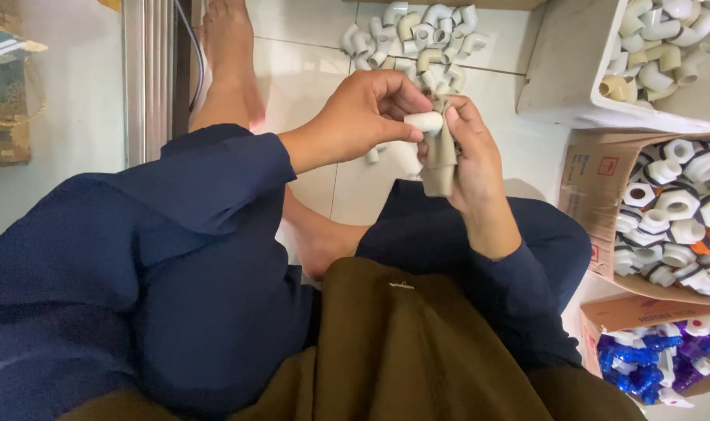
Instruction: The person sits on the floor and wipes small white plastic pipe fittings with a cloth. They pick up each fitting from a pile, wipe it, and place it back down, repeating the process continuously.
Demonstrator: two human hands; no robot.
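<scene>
Head view: person sits on the tiled floor (308, 70), legs in dark blue, bare foot stretched far-left. Left hand (363, 117) pinches a small white pipe fitting (427, 121) between thumb and fingertips, grip narrow and closed on it, held mid-scene above the floor. Right hand (468, 152) clutches a beige cloth (441, 156), grip wrapped round it; the cloth touches the fitting's right side (fitting's exact shape hard to tell, partly hidden). Far, just beyond the hands, a pile of white elbow fittings (417, 39) lies on the floor. Far right, a white box (565, 86) holds more pale elbows. Right, an open cardboard box (596, 187) holds white hexagonal fittings. Near right, another cardboard box (628, 312) holds blue and purple parts.
</scene>
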